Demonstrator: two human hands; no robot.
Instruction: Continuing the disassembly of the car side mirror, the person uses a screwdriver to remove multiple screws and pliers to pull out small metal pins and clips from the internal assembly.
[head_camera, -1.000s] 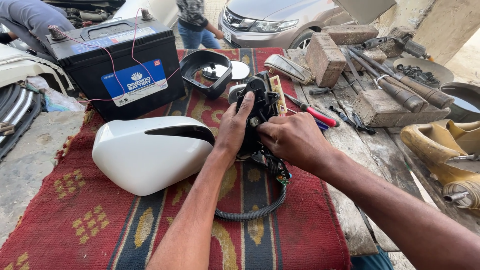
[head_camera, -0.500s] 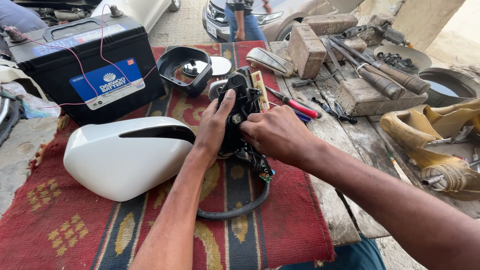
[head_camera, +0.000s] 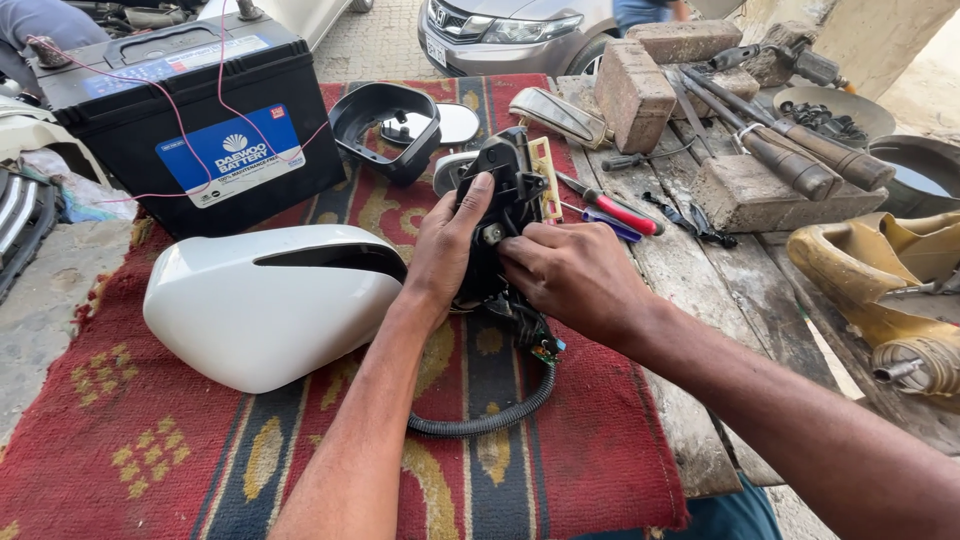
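Hands on the black mirror mechanism (head_camera: 500, 215), centre of the frame, propped upright on the red patterned rug (head_camera: 120, 440). My left hand (head_camera: 445, 250) wraps its near side, thumb up along the housing; my right hand (head_camera: 575, 275) grips the other side, fingers curled in at the middle. A black corrugated cable (head_camera: 490, 420) loops out below it across the rug. The white mirror cover (head_camera: 265, 300) lies left of centre, just beside my left wrist. A black car battery (head_camera: 190, 115) stands upper left, thin red wires over it. Red-handled screwdriver (head_camera: 620, 212) on the wooden bench (head_camera: 740, 290), right of the mechanism; a brick (head_camera: 630, 95) sits above it.
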